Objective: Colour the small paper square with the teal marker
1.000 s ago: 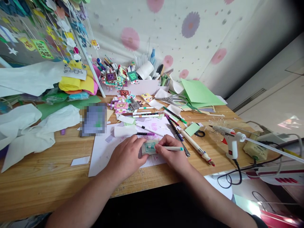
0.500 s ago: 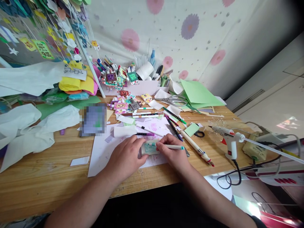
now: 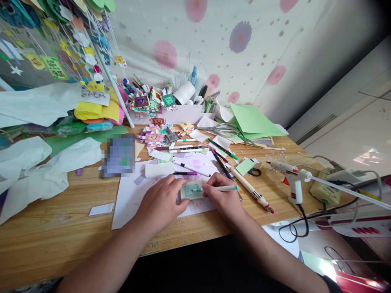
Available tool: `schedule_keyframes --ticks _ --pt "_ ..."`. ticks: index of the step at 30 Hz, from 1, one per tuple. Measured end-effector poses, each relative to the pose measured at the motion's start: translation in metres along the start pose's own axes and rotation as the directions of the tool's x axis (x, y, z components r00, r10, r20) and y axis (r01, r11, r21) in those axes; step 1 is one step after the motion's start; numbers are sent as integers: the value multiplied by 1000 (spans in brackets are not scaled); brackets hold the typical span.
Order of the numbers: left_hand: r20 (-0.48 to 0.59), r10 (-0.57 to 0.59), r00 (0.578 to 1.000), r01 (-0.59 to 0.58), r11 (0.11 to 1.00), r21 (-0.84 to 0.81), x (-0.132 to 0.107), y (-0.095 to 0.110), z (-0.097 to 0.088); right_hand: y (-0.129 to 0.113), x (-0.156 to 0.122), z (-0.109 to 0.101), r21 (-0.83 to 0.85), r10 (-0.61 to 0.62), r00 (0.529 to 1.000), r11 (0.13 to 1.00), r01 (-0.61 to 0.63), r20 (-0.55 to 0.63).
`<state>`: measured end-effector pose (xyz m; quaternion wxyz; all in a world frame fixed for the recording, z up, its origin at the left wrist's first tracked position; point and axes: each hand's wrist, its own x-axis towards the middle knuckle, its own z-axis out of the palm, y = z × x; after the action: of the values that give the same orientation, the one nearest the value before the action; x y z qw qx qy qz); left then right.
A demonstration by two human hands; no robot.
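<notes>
My left hand [image 3: 161, 202] presses its fingers down on the left end of a small paper card [image 3: 190, 191] with teal colouring. The card lies on a white sheet [image 3: 131, 199] on the wooden table [image 3: 61, 232]. My right hand [image 3: 220, 196] is closed in a pinch round a white marker with a teal cap [image 3: 224, 188], whose tip touches the card. A purple marker [image 3: 185, 173] lies just beyond my left fingers.
Loose markers [image 3: 221, 148], scissors [image 3: 222, 129] and green paper [image 3: 250, 120] lie beyond. A glue gun [image 3: 291, 179] with its cord stands at the right. A pile of small decorated cards [image 3: 155, 136], a pen holder [image 3: 186, 108] and crumpled white paper [image 3: 36, 171] fill the back and left.
The right hand has shifted the marker slightly along the card. The view has tilted a little; the left hand stays on the card.
</notes>
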<state>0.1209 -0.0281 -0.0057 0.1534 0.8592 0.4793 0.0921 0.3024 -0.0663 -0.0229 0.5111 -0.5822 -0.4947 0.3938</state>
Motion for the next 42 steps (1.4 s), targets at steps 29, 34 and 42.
schedule_keyframes --ticks 29,34,42 --pt "4 -11 1000 11 1000 22 1 1 0 4 3 -4 3 -14 997 1000 14 -76" --pt "-4 2 1000 -1 1000 26 1 -1 1 3 3 -3 31 6 997 1000 -3 -81" --pt "-8 6 1000 -6 1000 27 2 1 0 4 2 -5 61 -2 999 998 5 -48"
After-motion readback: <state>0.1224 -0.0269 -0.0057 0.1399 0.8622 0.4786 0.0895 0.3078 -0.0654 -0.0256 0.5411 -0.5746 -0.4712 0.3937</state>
